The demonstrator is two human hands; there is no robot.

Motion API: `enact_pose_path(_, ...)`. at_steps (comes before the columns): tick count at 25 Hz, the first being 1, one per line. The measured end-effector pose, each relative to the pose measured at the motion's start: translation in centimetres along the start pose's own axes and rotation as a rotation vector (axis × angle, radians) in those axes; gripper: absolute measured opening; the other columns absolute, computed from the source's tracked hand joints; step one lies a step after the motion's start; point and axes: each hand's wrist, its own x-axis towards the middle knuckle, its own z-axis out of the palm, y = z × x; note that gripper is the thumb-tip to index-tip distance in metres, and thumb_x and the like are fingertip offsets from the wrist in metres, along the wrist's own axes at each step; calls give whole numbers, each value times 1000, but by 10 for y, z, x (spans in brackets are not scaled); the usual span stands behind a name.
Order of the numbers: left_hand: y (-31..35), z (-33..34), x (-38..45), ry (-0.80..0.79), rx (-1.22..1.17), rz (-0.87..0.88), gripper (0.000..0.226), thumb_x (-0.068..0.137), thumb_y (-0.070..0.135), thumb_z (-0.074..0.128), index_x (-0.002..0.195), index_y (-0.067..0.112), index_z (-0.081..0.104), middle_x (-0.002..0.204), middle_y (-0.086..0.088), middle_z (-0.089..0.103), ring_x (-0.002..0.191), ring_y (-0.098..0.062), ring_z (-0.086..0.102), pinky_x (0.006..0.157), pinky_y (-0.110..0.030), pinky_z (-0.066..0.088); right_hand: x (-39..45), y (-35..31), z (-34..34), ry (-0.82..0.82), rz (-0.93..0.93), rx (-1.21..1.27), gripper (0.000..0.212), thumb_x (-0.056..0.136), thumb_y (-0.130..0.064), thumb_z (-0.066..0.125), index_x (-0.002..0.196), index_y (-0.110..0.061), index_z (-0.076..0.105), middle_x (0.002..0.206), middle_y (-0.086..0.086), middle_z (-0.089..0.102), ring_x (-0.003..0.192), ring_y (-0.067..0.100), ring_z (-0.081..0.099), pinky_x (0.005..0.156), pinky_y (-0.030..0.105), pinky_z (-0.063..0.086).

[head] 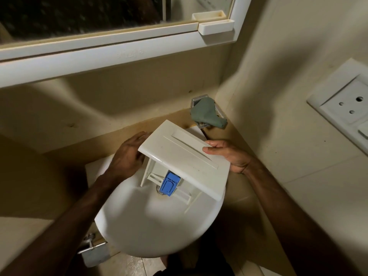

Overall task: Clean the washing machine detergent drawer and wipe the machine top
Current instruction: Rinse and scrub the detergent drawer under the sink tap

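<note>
Left hand (127, 156) and right hand (229, 154) gripping opposite ends of white plastic detergent drawer (185, 158), front panel facing up, blue insert (169, 184) beneath, held over round white ceramic sink (139, 226), grey-green cloth (207, 113) draped over tap behind.

drawer (185, 156) held over sink (155, 226), cloth (207, 114) on tap behind, socket (350, 104) right

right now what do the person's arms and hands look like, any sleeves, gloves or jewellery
Both arms are bare as far up the forearm as the view reaches: no sleeves show. The left hand and the right hand wear no gloves, and no rings, watch or bracelet show on the fingers or wrists.
</note>
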Motion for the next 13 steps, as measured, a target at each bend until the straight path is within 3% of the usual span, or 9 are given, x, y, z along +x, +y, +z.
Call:
enact_pose_path(2, 28, -1, -16, 121, -426, -267, 59, 94, -3, 59, 127, 45, 65, 124, 26, 68, 119, -5, 63, 91, -22, 53, 7, -6, -1, -36, 6, -12, 30, 94, -5, 68, 124, -2, 70, 116, 11, 77, 99, 19, 75, 93, 29, 61)
enact_pose_path(3, 37, -2, -24, 144, -607, -334, 49, 96, 2, 56, 123, 40, 68, 116, 24, 72, 111, 0, 65, 86, -16, 52, 10, -10, 0, -50, 18, -20, 33, 94, -6, 69, 127, -1, 68, 120, 14, 75, 102, 22, 74, 95, 31, 59)
enact_pose_path(5, 43, -4, -39, 58, -812, -369, 39, 87, 10, 52, 118, 24, 71, 111, 11, 76, 103, -5, 67, 85, -19, 52, 17, -16, 2, -70, 42, -51, 30, 97, -6, 65, 127, -4, 68, 120, 14, 75, 103, 23, 74, 95, 33, 59)
enact_pose_path(7, 46, -8, -47, -72, -862, -369, 39, 79, 16, 60, 116, 18, 71, 111, 0, 75, 106, -16, 69, 88, -29, 53, 24, -22, 7, -78, 77, -68, 35, 95, -9, 68, 129, -4, 67, 120, 12, 75, 102, 21, 74, 95, 32, 59)
enact_pose_path(9, 49, -11, -48, -129, -874, -377, 44, 78, 26, 73, 122, 19, 67, 116, 0, 76, 110, -16, 71, 89, -28, 56, 32, -27, 13, -90, 102, -96, 42, 93, -10, 72, 133, -3, 65, 121, 12, 75, 102, 21, 73, 94, 30, 59)
enact_pose_path(12, 55, -12, -48, -43, -810, -454, 73, 59, 56, 92, 120, 32, 63, 112, 19, 76, 111, -8, 70, 86, -22, 58, 41, -37, 29, -162, 125, -113, 23, 101, -3, 59, 119, -9, 71, 106, 5, 80, 91, 17, 77, 84, 28, 62)
enact_pose_path(13, 55, -11, -48, 8, -798, -495, 68, 60, 55, 92, 117, 33, 63, 106, 24, 76, 110, -8, 70, 83, -23, 58, 43, -39, 34, -171, 130, -118, 22, 101, -3, 58, 117, -9, 72, 103, 4, 81, 89, 16, 78, 84, 29, 63)
